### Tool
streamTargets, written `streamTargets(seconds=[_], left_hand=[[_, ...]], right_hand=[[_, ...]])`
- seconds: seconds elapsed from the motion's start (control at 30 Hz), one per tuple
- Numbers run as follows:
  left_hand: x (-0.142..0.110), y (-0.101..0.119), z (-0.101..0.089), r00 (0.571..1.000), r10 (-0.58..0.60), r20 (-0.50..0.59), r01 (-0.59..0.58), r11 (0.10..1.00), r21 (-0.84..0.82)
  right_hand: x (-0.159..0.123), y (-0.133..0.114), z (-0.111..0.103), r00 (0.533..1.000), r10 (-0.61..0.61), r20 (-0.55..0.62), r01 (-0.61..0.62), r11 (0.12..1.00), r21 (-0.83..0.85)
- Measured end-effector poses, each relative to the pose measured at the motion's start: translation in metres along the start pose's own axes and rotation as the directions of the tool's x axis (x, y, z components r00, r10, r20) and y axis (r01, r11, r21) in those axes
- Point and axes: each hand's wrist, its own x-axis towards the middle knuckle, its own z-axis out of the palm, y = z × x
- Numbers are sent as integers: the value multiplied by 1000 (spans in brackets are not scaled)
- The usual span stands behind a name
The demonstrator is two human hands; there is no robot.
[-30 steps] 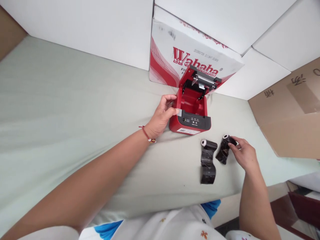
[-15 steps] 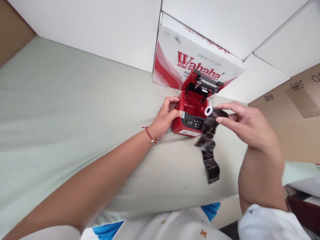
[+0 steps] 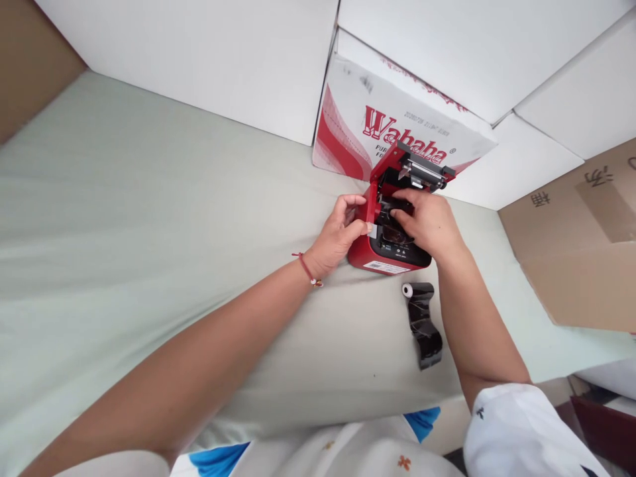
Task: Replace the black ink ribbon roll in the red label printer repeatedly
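A small red and black label printer (image 3: 390, 257) stands on the cloth with its lid (image 3: 415, 165) raised. My left hand (image 3: 338, 235) grips the printer's left side, thumb on a grey tab at the front corner. Inside the open bay, my right hand (image 3: 430, 222) pinches a black ribbon-like roll (image 3: 396, 213) between thumb and fingers. A loose strip of it lies over the bay's front edge. My fingers partly cover the roll. A second black roll (image 3: 421, 291) with a white core rests on the cloth in front of the printer, its strip partly unwound toward me.
Behind the printer stands a white and red printed carton (image 3: 342, 106), touching or very near the lid. White panels (image 3: 199, 59) rise along the back. At the right is a brown cardboard box (image 3: 571, 245). Pale green cloth (image 3: 173, 199) covers the table, wrinkled on the left.
My right hand has moved left and down into the printer bay, carrying the black roll with its hanging strip. My left hand keeps its hold on the printer. The view has shifted slightly.
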Motion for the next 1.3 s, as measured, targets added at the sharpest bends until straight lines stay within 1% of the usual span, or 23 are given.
streamTargets(seconds=[0.07,0.13,0.23,0.3,0.37,0.43,0.47,0.5,0.53,0.6,0.63,0.67,0.7,0.73,0.8,0.87,0.93,0.97,1.07,1.1,1.17,1.23,1.3], left_hand=[[0,0,-1,1000,-2,1,2,1000,7],[0,-1,-2,1000,0,5,0,1000,21],[1,-5,-4,1000,17,13,-18,997,72],[1,-9,-6,999,49,24,-52,991,126],[0,-12,-8,993,104,48,-112,973,201],[-4,-13,-10,979,195,64,-206,922,329],[-7,-12,-10,963,262,67,-265,869,417],[-11,-10,-10,935,347,69,-331,791,514],[-15,-9,-9,891,445,88,-404,688,603],[-24,-5,-6,748,625,221,-572,439,693],[-28,-4,-4,670,676,308,-643,320,696],[-32,-3,0,601,698,389,-694,214,687],[-35,-3,3,548,700,457,-726,126,676],[-38,-3,6,511,696,505,-741,58,669],[-41,-4,12,476,682,556,-746,-21,665],[-41,-5,15,465,680,567,-741,-51,670],[-41,-5,16,460,682,569,-739,-62,671],[-41,-5,15,459,681,570,-740,-63,670],[-40,-6,12,477,661,579,-747,-41,663],[-40,-6,12,486,654,580,-750,-27,660],[-39,-8,11,495,648,579,-757,-5,653],[-39,-10,10,484,656,579,-765,-5,644],[-39,-12,9,480,654,585,-764,-16,645]], right_hand=[[-4,1,-2,999,-34,-32,36,998,49],[-17,-1,-6,990,-104,-91,118,980,162],[-51,-5,-13,942,-220,-254,294,906,304],[-77,-6,-14,896,-291,-334,390,876,283],[-100,-5,-10,862,-365,-353,455,863,218],[-117,0,-3,841,-410,-353,487,858,164],[-123,3,2,837,-413,-358,488,860,147],[-127,6,6,836,-409,-365,484,864,139],[-131,8,9,836,-403,-372,479,867,137],[-136,12,15,837,-390,-384,471,871,139],[-137,12,17,837,-386,-388,468,872,140],[-139,13,19,836,-384,-391,467,873,141],[-140,12,20,836,-384,-391,466,873,141],[-140,12,19,837,-383,-391,466,873,141],[-140,11,16,843,-384,-377,465,872,152],[-136,11,7,857,-372,-357,455,872,183],[-123,14,-3,857,-337,-389,434,879,196],[-113,17,-9,845,-309,-437,423,886,189],[-70,33,-19,774,-217,-594,367,920,141],[-53,39,-20,770,-196,-608,343,929,135],[-20,50,-19,789,-159,-594,301,942,149],[5,53,-17,838,-143,-527,277,943,185],[16,49,-17,889,-139,-436,259,939,228]])
